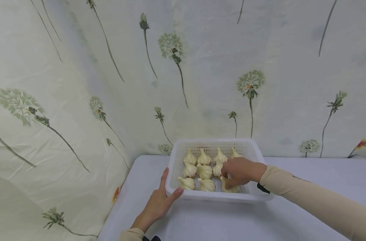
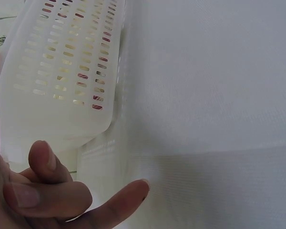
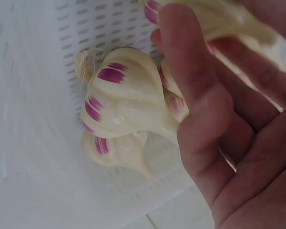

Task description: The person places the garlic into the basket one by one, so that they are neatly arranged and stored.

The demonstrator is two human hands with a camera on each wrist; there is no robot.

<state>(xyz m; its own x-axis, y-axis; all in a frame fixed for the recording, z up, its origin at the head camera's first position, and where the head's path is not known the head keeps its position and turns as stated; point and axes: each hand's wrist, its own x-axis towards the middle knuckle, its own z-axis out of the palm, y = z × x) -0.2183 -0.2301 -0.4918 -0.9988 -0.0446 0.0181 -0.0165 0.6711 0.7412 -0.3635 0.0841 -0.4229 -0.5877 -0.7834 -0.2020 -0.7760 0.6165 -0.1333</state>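
A white perforated plastic basket (image 1: 213, 196) holds several cream garlic bulbs (image 1: 205, 171) in rows, necks mostly pointing away. My right hand (image 1: 238, 170) reaches in from the right and pinches a garlic bulb (image 1: 230, 188) in the front row at the right. In the right wrist view, that garlic bulb (image 3: 224, 21) is partly hidden behind the fingers; other bulbs (image 3: 126, 93) with purple streaks and a tuft of roots lie beside it. My left hand (image 1: 159, 202) touches the basket's front left corner, thumb at the rim and index finger straight along the side, its other fingers loosely bent.
The basket stands on a table with a white cloth (image 1: 201, 221), near its back edge. Behind and to the left hangs a pale curtain (image 1: 207, 83) printed with dandelions. The basket's raised rim (image 1: 256, 147) surrounds the bulbs.
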